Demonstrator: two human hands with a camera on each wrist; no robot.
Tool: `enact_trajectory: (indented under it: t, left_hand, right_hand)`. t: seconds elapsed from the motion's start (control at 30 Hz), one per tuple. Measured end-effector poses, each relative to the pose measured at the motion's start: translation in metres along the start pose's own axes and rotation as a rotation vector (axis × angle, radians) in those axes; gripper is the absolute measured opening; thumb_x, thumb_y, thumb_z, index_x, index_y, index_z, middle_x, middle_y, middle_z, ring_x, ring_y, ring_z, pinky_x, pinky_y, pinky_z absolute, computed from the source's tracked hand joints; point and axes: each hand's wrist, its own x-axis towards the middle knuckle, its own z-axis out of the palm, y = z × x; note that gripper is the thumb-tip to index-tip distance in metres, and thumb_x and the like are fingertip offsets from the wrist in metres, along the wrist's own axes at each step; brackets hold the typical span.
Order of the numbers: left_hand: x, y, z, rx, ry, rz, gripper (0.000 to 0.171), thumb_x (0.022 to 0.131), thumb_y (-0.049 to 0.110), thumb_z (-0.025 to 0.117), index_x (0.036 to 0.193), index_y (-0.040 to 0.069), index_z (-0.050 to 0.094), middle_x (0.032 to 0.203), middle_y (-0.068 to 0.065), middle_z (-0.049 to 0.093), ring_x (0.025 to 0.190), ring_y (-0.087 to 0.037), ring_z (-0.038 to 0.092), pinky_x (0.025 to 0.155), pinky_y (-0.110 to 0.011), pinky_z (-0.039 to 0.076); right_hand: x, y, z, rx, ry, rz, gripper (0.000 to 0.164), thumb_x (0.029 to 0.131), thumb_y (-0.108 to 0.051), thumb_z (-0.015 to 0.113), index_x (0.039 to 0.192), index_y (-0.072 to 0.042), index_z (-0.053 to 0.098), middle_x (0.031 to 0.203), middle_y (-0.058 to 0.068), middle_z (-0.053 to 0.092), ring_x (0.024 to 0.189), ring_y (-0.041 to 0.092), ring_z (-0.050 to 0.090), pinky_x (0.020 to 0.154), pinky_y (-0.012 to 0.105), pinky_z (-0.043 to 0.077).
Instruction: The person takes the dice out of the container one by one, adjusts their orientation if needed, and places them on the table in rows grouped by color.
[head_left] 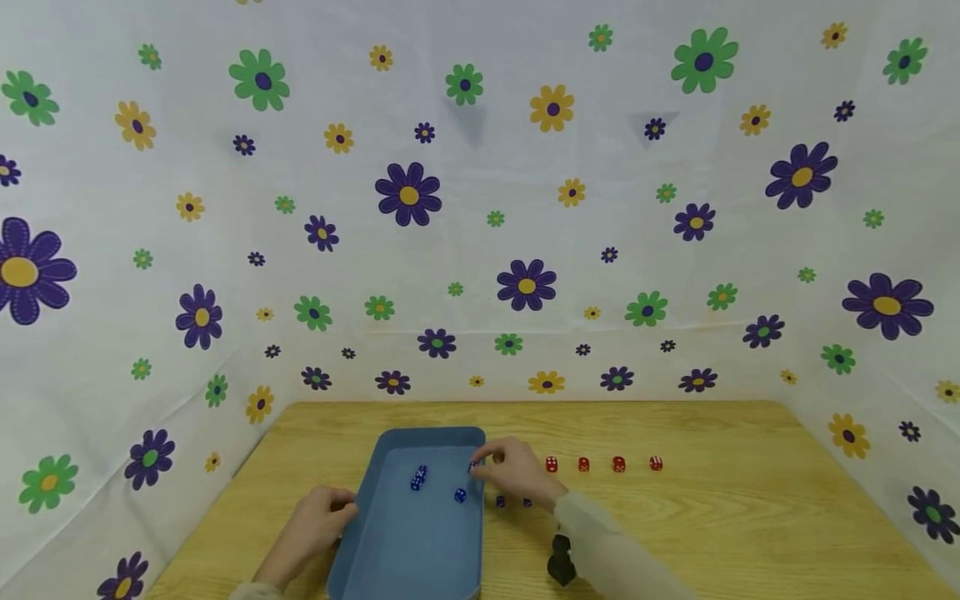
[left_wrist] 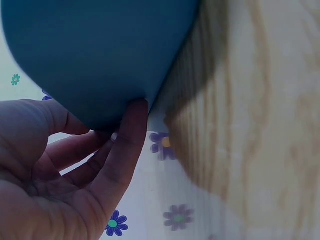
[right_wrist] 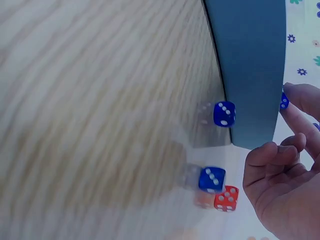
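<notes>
A blue-grey tray [head_left: 427,550] lies on the table, longer from front to back than across. My left hand [head_left: 318,521] holds its left wall, a fingertip [left_wrist: 136,107] against the outer side in the left wrist view. Over the tray's right rim, my right hand [head_left: 517,468] pinches a blue die [right_wrist: 284,101] between thumb and finger, on the tray's inner side. Inside the tray lie a pair of blue dice [head_left: 417,477] close together and a single blue die [head_left: 460,495]. Two more blue dice [right_wrist: 224,114] sit on the table outside the right wall.
Several red dice [head_left: 618,464] stand in a spaced row right of the tray, behind the right forearm. A small black object [head_left: 561,560] shows beside the right sleeve. Flower-patterned white cloth [head_left: 480,250] rises behind and at both sides of the wooden table [head_left: 720,517].
</notes>
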Motion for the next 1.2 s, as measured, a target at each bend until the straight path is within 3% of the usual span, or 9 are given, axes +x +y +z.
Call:
enact_trajectory:
  t: [0.23,0.47,0.63,0.9,1.2]
  left_hand:
    - [-0.001,0.002,0.003,-0.003,0.004,0.004,0.029,0.093,0.008,0.055,0.113,-0.007,0.069,0.103,-0.011,0.071,0.08,-0.016,0.063,0.066,-0.032,0.055]
    - [-0.002,0.004,0.004,0.01,-0.001,0.014,0.033,0.092,0.008,0.054,0.117,-0.01,0.066,0.111,-0.018,0.07,0.086,-0.018,0.064,0.069,-0.033,0.056]
    - [-0.002,0.002,0.004,0.001,0.006,0.009,0.03,0.092,0.008,0.054,0.113,-0.008,0.068,0.104,-0.012,0.071,0.08,-0.017,0.062,0.066,-0.032,0.054]
    - [-0.003,-0.001,0.004,-0.006,0.013,0.003,0.03,0.091,0.008,0.054,0.111,-0.008,0.069,0.101,-0.009,0.071,0.078,-0.016,0.061,0.065,-0.032,0.054]
    - [-0.003,0.003,0.001,0.006,0.006,0.011,0.028,0.092,0.008,0.053,0.11,-0.006,0.07,0.099,-0.009,0.072,0.075,-0.016,0.06,0.063,-0.032,0.053]
  right_hand:
    - [-0.01,0.004,-0.016,0.038,0.002,0.007,0.023,0.091,-0.022,0.067,0.108,-0.008,0.075,0.058,-0.005,0.033,0.054,0.011,0.03,0.052,0.025,0.027]
    - [-0.02,0.012,-0.03,0.021,0.021,0.021,0.019,0.092,-0.022,0.066,0.102,-0.009,0.076,0.062,-0.005,0.041,0.058,0.011,0.036,0.053,0.023,0.03]
    - [-0.023,0.016,-0.04,-0.001,0.031,0.015,0.018,0.091,-0.023,0.068,0.1,-0.009,0.076,0.067,-0.004,0.047,0.062,0.012,0.039,0.055,0.023,0.031]
    - [-0.031,0.026,-0.049,-0.049,0.045,0.036,0.016,0.09,-0.022,0.069,0.099,-0.01,0.076,0.061,-0.004,0.04,0.057,0.012,0.034,0.054,0.024,0.029]
    - [-0.039,0.031,-0.062,-0.066,0.047,0.061,0.016,0.091,-0.021,0.068,0.099,-0.01,0.076,0.068,-0.003,0.05,0.061,0.011,0.04,0.053,0.022,0.032]
